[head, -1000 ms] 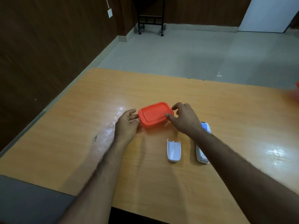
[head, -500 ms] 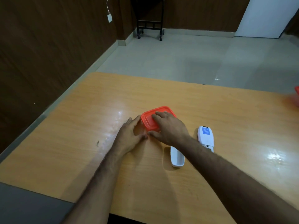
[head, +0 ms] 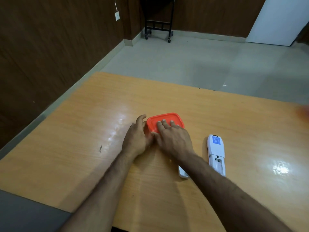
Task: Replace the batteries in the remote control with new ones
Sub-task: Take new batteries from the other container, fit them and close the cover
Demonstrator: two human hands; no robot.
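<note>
A small orange lidded box (head: 168, 118) sits on the wooden table (head: 234, 124). My left hand (head: 136, 138) grips its left side. My right hand (head: 173, 139) lies flat on the lid, fingers spread, thumb at the near left corner. A white remote control (head: 215, 151) lies face down to the right, its battery bay open and its blue label showing. The loose white battery cover (head: 183, 174) lies beside it, mostly hidden under my right forearm. No batteries show.
The table's far edge runs just beyond the box, its left edge along a dark wooden wall. A blurred orange-red thing (head: 303, 112) sits at the table's right edge. A black wheeled stand (head: 158, 25) is far off on the floor.
My right hand moved from the box's right side onto the lid and now presses flat. My left hand closed in on the left side. The view shifted, uncovering the remote.
</note>
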